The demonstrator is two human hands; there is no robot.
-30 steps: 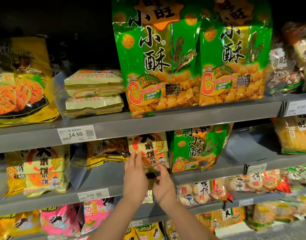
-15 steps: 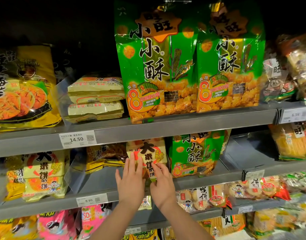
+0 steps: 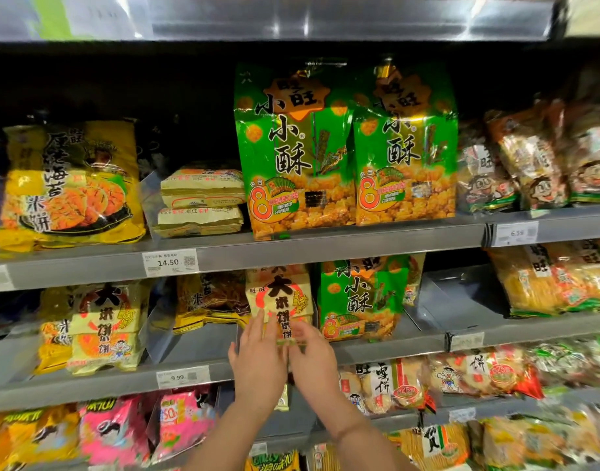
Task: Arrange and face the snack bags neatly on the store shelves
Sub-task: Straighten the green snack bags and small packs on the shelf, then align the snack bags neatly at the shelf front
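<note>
Both hands are up at the middle shelf [image 3: 376,351], working on the cream bag [image 3: 278,299] with the big red ring on it. That bag stands upright right at the shelf's front edge, roughly mid-shelf, face out. The left hand [image 3: 258,363] is flat against its lower front, fingers [image 3: 256,326] straight and spread, not gripping anything. The right hand [image 3: 314,360] is just beside it with fingers curled together onto the bag's clear bottom seam, looks like a pinch, though it's a bit motion-blurred.

Touching that bag on its right is a small green bag [image 3: 359,297], also upright at the front edge. To its left, a brown-and-yellow bag [image 3: 210,300] lies further back on the shelf, and near the left end sits a yellow stack [image 3: 101,331] of the same ring-print bags.

One shelf up [image 3: 326,244], two large green bags [image 3: 342,147] stand side by side, touching, right at the front edge, with two flat cream packs [image 3: 201,202] stacked beside them.
</note>
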